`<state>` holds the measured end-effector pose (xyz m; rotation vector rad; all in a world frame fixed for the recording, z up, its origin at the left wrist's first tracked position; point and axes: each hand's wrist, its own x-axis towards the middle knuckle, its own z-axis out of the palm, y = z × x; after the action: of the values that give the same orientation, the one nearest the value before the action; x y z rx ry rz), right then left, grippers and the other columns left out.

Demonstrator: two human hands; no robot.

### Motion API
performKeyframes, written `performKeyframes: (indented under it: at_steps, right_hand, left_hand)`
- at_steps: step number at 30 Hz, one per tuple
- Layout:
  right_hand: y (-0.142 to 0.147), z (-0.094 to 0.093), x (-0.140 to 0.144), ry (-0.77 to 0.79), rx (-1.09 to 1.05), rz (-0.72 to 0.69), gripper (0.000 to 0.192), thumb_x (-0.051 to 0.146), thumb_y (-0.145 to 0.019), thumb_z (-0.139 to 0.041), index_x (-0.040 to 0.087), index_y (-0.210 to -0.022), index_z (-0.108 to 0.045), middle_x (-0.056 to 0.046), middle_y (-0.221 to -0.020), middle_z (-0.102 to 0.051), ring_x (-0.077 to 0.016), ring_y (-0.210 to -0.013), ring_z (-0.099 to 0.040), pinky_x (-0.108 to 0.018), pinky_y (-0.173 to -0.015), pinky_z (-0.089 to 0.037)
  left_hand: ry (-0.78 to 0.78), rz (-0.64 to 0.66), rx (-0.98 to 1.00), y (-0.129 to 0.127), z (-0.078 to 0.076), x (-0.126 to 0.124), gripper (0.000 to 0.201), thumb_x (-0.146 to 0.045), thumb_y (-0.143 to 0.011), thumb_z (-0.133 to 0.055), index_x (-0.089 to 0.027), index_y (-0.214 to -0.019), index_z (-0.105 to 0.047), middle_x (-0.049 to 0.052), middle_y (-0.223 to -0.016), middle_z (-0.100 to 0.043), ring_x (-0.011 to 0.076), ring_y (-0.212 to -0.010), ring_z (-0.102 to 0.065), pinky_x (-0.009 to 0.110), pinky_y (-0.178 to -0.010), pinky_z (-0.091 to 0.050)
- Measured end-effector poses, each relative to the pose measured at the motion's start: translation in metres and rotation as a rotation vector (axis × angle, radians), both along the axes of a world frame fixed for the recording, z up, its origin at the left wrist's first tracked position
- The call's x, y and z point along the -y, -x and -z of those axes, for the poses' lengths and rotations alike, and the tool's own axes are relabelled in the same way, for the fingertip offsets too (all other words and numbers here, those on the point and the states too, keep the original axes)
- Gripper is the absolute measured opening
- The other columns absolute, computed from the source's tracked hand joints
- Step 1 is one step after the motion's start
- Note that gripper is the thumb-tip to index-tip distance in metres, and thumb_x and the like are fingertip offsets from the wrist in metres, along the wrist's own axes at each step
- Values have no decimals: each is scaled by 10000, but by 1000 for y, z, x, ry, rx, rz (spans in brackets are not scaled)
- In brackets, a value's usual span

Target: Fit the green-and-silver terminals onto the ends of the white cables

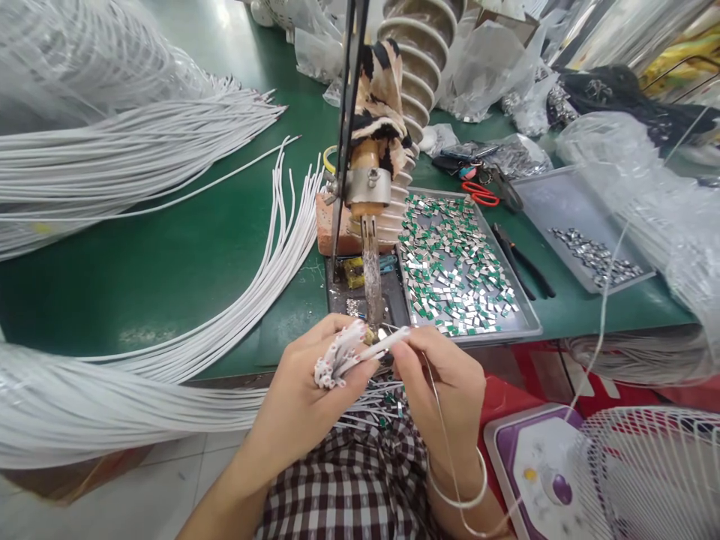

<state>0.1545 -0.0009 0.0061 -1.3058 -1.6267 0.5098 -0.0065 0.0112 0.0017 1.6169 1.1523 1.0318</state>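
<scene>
My left hand (pixel 307 394) is closed around a bundle of white cable ends (pixel 336 360) with stripped tips, held just in front of the table edge. My right hand (pixel 444 375) pinches a single white cable (pixel 382 346) between thumb and fingers, its tip lying at the foot of a small press tool (pixel 371 270) on a dark base plate. A metal tray (pixel 529 319) full of small green and silver connector pieces (pixel 458 262) sits just right of the press. More wire ends lie on my checked lap below the hands.
Long white cables (pixel 270 255) fan over the green table (pixel 169 255) at left, with wrapped bundles (pixel 84 405) near the front. Black pliers (pixel 523 259), red-handled scissors (pixel 481 193), a second tray (pixel 562 202) with metal bits, plastic bags and a fan (pixel 646 472) stand at right.
</scene>
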Motion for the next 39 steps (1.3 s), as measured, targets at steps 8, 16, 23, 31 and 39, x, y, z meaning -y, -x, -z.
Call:
performKeyframes:
  at_steps: [8,16,23,31,39]
  right_hand:
    - [-1,3,-1,16,-52,-78,154,109,-931,-621,211,-900,-732,27,-824,-758,-92,-739,-702,-190,-705,-574]
    - [5,13,7,-202,-232,55,239,58,-923,-639,252,-1016,-743,48,-917,-805,-94,-861,-764,-197,-837,-626]
    - [5,8,-1,-299,-86,63,222,32,-894,-666,208,-993,-758,-7,-962,-788,-109,-941,-730,-234,-897,-615]
    - [6,4,1,-313,-85,66,210,38,-889,-673,200,-989,-760,-12,-967,-784,-118,-934,-732,-246,-885,-620]
    - [5,5,4,-292,-109,45,210,19,-883,-653,185,-970,-748,-8,-930,-783,-109,-905,-723,-235,-878,-614]
  left_hand:
    - [121,-34,117,-3,-3,-2,214,-177,-860,-576,-185,-649,-612,15,-726,-652,161,-716,-605,270,-661,-450]
    - [266,-108,363,-4,-2,-7,190,-183,-782,-629,-185,-594,-597,0,-742,-628,91,-536,-455,259,-515,-347]
    - [371,-70,494,-4,3,-12,195,-187,-755,-648,-186,-576,-571,-28,-637,-535,44,-422,-264,262,-419,-163]
    - [388,-102,591,-4,3,-9,147,-160,-768,-691,-178,-637,-629,-24,-739,-597,12,-403,-259,248,-388,-122]
    - [382,-22,548,-1,8,-7,188,-174,-803,-687,-175,-628,-621,-37,-702,-546,14,-413,-270,239,-384,-111]
